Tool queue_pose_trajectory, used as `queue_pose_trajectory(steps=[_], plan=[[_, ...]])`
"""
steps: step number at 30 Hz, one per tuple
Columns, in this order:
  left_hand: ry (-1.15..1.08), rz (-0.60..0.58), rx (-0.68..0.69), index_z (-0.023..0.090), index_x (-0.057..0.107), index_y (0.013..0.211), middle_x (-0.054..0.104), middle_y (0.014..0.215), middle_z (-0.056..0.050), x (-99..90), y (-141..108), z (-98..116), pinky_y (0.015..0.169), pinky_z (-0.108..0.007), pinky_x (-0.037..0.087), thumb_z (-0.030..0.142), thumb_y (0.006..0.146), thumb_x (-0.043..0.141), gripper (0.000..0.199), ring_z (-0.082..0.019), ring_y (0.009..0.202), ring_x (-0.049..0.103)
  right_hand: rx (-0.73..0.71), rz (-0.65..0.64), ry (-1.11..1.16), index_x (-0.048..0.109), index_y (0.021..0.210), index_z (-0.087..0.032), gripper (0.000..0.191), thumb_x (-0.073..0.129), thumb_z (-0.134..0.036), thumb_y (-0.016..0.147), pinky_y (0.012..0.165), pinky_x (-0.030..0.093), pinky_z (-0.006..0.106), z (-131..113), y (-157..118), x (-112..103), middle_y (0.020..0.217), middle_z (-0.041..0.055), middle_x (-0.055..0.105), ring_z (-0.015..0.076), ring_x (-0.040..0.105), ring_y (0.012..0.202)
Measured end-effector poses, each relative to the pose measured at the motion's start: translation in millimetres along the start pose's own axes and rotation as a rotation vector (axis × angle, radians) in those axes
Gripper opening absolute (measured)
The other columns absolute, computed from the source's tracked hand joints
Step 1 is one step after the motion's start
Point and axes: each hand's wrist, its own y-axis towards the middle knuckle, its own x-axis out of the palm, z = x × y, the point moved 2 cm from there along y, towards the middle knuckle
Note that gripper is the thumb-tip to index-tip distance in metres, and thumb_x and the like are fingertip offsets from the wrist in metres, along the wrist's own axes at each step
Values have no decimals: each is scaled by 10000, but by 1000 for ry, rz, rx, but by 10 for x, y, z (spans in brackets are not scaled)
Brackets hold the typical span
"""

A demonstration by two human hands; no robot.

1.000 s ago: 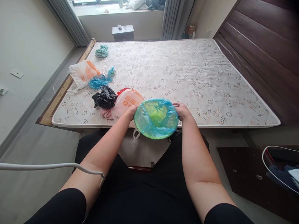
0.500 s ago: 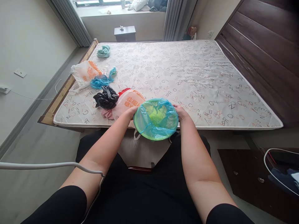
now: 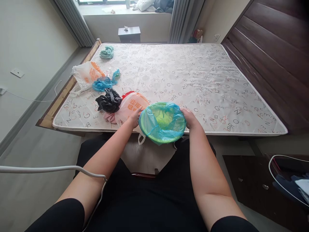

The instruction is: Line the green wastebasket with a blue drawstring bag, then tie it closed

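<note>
A green round bin (image 3: 164, 120) lined with a blue plastic bag (image 3: 151, 122) is held above the near edge of the bed, its opening facing me. My left hand (image 3: 135, 118) grips the left side of its rim, and my right hand (image 3: 189, 118) grips the right side. The bag is folded over the rim. Just left of the bin lies a white bag with orange print (image 3: 131, 104), touching a black plastic bag (image 3: 109, 100). Some pink cloth (image 3: 110, 117) and a red item (image 3: 127, 94) show beside them.
The patterned mattress (image 3: 169, 74) spans the view. On its left lie another orange-printed bag (image 3: 85, 74), a crumpled blue bag (image 3: 102, 84) and a teal cloth bundle (image 3: 107, 52). A white cable (image 3: 53, 168) crosses my left forearm. A dark cabinet (image 3: 251, 180) stands lower right.
Both hands have shifted slightly with the bin, which is tilted a little differently, its right side higher. The hands keep their hold on the rim.
</note>
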Motion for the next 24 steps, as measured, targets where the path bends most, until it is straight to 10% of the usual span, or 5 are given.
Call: queue_pose_trajectory(steps=[7, 12, 15, 19, 24], plan=[[390, 183, 363, 169, 633, 875, 667, 838, -42, -185, -486, -246, 679, -240, 452, 552, 860, 678, 385, -167, 793, 607, -30, 86, -94, 686, 1054, -179, 304, 579, -404, 879, 750, 519, 288, 48, -49, 16, 1011, 67, 733, 200, 653, 875], [446, -36, 248, 150, 656, 806, 658, 766, -35, -199, -731, -422, 642, -246, 437, 472, 824, 729, 331, -155, 708, 583, -340, 366, -388, 676, 1018, -211, 241, 542, -376, 904, 840, 496, 286, -371, -433, 25, 1010, 69, 704, 198, 628, 946], [356, -58, 273, 152, 636, 796, 644, 730, -9, -189, -773, -435, 607, -233, 433, 389, 805, 760, 268, -127, 643, 562, -369, 84, -411, 665, 936, -223, 165, 572, -353, 896, 751, 507, 275, -574, -624, 277, 856, 42, 678, 184, 624, 808], [268, -144, 255, 164, 615, 852, 660, 733, 3, -197, -727, -483, 557, -225, 431, 380, 792, 782, 280, -114, 590, 561, 69, -538, -421, 658, 956, -224, 199, 729, -310, 792, 667, 526, 288, -381, -483, 896, 728, 21, 659, 168, 620, 657], [163, -261, 259, 160, 591, 869, 690, 778, -17, -233, -646, -594, 641, -237, 484, 388, 740, 836, 359, -130, 678, 635, 263, -576, -747, 676, 918, -206, 220, 775, -316, 756, 717, 540, 391, 71, -94, 1432, 715, 75, 676, 233, 658, 702]])
